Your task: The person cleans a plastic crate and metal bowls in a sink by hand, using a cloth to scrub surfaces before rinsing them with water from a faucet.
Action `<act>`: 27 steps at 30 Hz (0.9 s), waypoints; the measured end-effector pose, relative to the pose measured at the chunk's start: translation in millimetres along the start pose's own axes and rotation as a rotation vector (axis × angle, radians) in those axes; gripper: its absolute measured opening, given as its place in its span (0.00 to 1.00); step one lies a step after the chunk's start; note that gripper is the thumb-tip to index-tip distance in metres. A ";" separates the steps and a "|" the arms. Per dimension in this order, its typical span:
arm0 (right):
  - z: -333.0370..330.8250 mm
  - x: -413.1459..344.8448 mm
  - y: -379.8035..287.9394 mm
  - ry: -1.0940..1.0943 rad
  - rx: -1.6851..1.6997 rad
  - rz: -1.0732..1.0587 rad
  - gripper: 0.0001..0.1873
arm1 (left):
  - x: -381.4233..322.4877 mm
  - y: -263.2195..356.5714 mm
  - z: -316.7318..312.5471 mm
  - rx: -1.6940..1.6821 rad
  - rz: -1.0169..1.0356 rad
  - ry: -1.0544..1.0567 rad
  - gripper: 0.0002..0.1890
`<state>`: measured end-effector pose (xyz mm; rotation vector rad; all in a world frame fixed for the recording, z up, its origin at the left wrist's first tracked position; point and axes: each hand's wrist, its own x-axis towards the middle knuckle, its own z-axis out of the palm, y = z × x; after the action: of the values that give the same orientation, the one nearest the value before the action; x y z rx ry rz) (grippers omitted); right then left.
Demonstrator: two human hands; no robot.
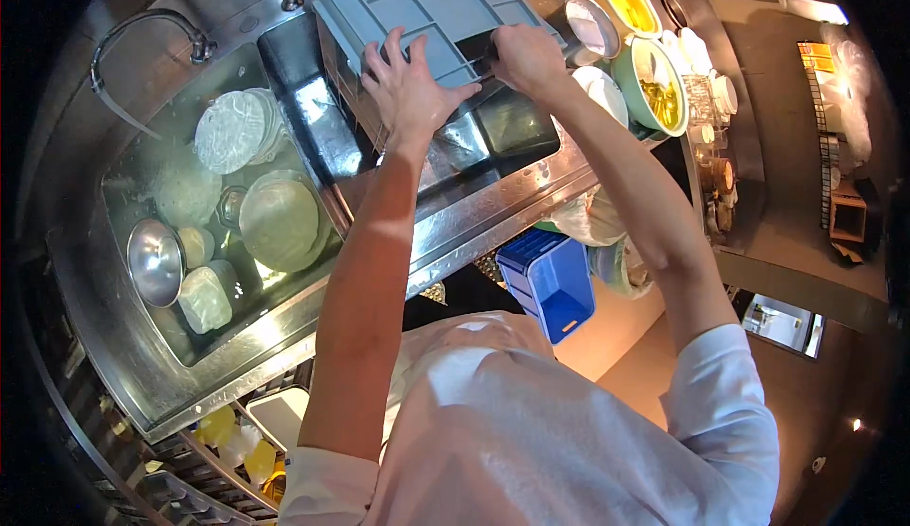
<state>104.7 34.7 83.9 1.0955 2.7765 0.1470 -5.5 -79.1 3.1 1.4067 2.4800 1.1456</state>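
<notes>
A ribbed grey-blue plastic panel [434, 7], the base or lid of a bin, lies over the right basin [522, 131] of a steel sink. My left hand [412, 89] rests on its near part with the fingers spread. Beside it, at the panel's near right corner, my right hand [530, 60] is closed around a dark object [485, 53], mostly hidden by the fingers. A dark gap shows in the panel there. In the water-filled left basin [188, 345] sit stacked plates [231, 131], a round dish [279, 220] and a steel bowl [155, 263].
Two curved faucets [153, 18] stand behind the basins. To the right are a yellow tub [622, 0], a pale green bowl [650, 85] with yellow contents, and several jars [721, 96]. A blue plastic bin [547, 281] is below the sink's front edge [490, 220].
</notes>
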 end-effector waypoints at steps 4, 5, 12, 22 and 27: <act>1.6 0.3 -1.0 -0.027 0.008 -0.027 0.13 | 2.3 1.7 -0.1 -0.006 -0.005 -0.030 0.49; 4.2 0.2 3.5 -0.050 0.118 0.021 0.14 | 2.6 2.5 -0.1 -0.013 -0.001 -0.024 0.49; 3.2 5.8 13.9 -0.012 0.062 0.054 0.13 | 3.5 2.4 2.2 -0.017 -0.004 -0.021 0.49; 18.0 3.4 8.4 0.073 0.233 -0.120 0.15 | 1.0 -1.4 -2.8 0.027 0.000 -0.026 0.49; 15.7 5.1 12.7 0.025 0.177 0.000 0.14 | 0.9 0.3 -4.4 0.020 -0.013 -0.041 0.48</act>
<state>112.3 47.9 69.8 1.1399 2.8569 -0.0878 -7.6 -80.9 6.8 1.4023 2.4758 1.0813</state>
